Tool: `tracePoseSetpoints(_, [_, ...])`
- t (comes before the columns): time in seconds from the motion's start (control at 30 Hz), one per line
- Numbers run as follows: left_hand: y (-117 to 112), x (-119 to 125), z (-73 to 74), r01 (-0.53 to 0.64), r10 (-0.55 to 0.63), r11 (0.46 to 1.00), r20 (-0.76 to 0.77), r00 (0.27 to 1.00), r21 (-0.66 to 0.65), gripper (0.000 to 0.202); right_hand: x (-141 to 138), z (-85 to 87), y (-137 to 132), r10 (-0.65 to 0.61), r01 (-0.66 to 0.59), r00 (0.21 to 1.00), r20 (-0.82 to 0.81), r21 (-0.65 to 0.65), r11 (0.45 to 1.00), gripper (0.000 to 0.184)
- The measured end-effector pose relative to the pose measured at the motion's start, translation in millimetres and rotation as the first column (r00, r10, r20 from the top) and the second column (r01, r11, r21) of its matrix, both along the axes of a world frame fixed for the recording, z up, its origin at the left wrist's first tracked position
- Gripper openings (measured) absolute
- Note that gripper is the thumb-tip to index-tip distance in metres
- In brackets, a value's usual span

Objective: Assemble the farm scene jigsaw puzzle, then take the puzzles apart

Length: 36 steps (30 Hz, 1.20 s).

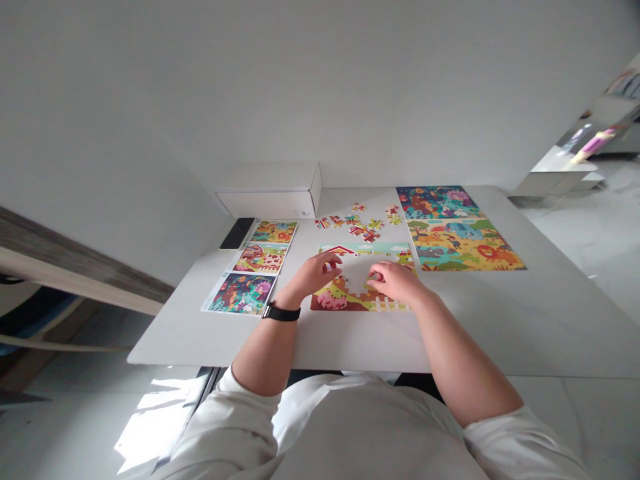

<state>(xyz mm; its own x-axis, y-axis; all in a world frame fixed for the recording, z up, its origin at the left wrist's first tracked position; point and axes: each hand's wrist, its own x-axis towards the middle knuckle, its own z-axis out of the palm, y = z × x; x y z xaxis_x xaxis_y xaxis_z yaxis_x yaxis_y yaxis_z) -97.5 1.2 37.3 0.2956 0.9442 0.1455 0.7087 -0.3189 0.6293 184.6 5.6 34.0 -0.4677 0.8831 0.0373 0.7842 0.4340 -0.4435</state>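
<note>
Showing the left hand (315,275) and right hand (395,281) curled over a part-built jigsaw puzzle (340,297), grasp unclear, loose pieces (353,223) at 12 o'clock.

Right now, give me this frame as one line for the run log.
left hand: over partly built puzzle | right hand: on same puzzle, grip unclear | loose pieces: beyond it | assembled puzzles: to the right

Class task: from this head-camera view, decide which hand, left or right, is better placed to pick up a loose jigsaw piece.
Probably the left hand: its fingertips sit higher over the part-built jigsaw puzzle, nearer the loose pieces. The right hand rests lower, by the puzzle's gap.
</note>
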Motion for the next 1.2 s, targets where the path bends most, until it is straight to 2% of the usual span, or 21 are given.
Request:
tracePoseSetpoints(0.17, [4, 1, -4.4, -0.172, 0.154, 0.98, 0.166, 0.974, 0.101, 0.018, -6, 4.2, -3, 0.031, -0.031, 0.999, 0.015, 0.015, 0.999, 0.011])
tracePoseSetpoints(0.27, [7, 0, -9.9, -0.226, 0.182, 0.958, 0.233, 0.955, 0.179, 0.015, -8, 6.1, -5, 0.051, -0.051, 0.998, 0.03, 0.0, 0.999, 0.011])
tracePoseSetpoints(0.43, [7, 2, -13.4, -0.263, 0.198, 0.941, 0.284, 0.938, 0.213, 0.015, -7, 2.3, -4, 0.058, -0.058, 0.998, 0.009, -0.007, 0.998, 0.012])
tracePoseSetpoints(0.6, [3, 12, -15.9, -0.223, 0.153, 0.947, 0.285, 0.946, 0.23, 0.017, -8, -6.1, -1, 0.065, -0.065, 0.998, -0.012, 0.003, 0.998, 0.012])
tracePoseSetpoints(0.9, [9, 20, -35.4, -0.139, 0.075, 0.965, 0.271, 0.96, 0.223, 0.026, -10, -21.2, 5, 0.096, -0.093, 0.987, -0.129, 0.034, 0.995, 0.014])
tracePoseSetpoints(1.2, [6, 22, -33.6, -0.142, 0.066, 0.964, 0.313, 0.948, 0.225, 0.022, -8, -28.4, 12, 0.115, -0.06, 0.935, -0.335, 0.171, 0.984, 0.018])
